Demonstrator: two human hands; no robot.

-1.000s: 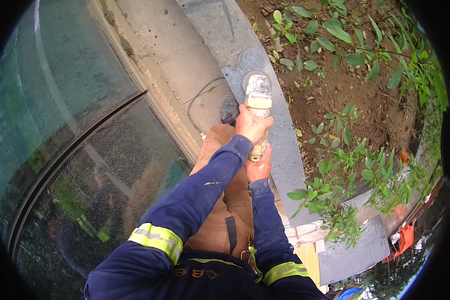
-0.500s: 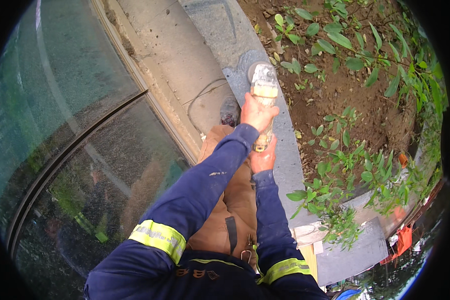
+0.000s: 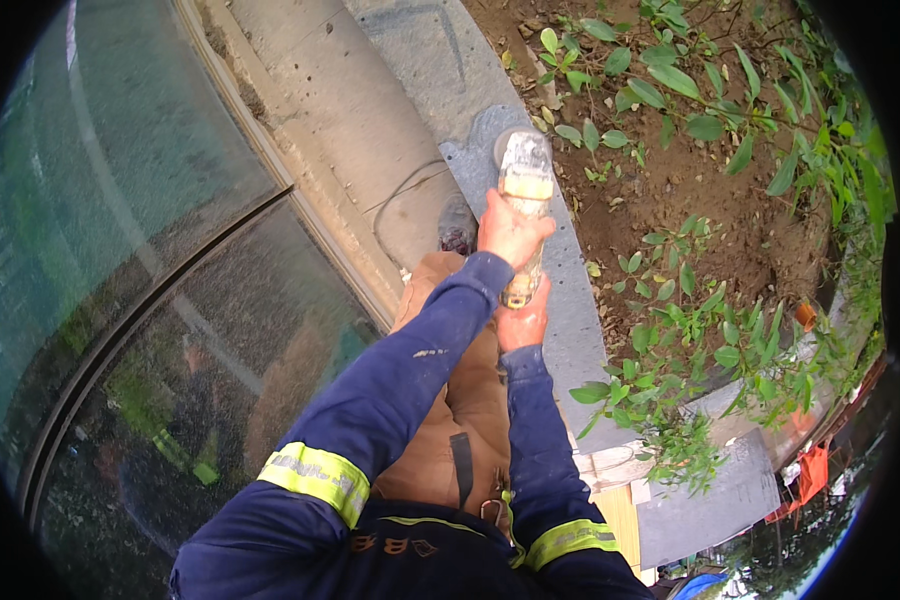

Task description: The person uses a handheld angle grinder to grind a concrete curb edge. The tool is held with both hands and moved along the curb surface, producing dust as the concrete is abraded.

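Observation:
An angle grinder, its body crusted with pale dust, is held over a grey stone curb slab, its disc at a darker blue-grey patch near the slab's soil-side edge. My left hand is closed round the middle of the grinder's body. Lower down, my right hand grips the rear end of the same tool. My shoe shows on the pavement just left of the slab, partly behind my left hand and the grinder.
Dusty glass panels in a metal frame border the concrete walkway on the left. A cable lies on the walkway. Soil with leafy plants borders the right. Loose grey boards and orange material lie at lower right.
Both hands and the grinder shifted slightly right and up from one second ago, then slightly down and left in the last half second. My grip looks the same.

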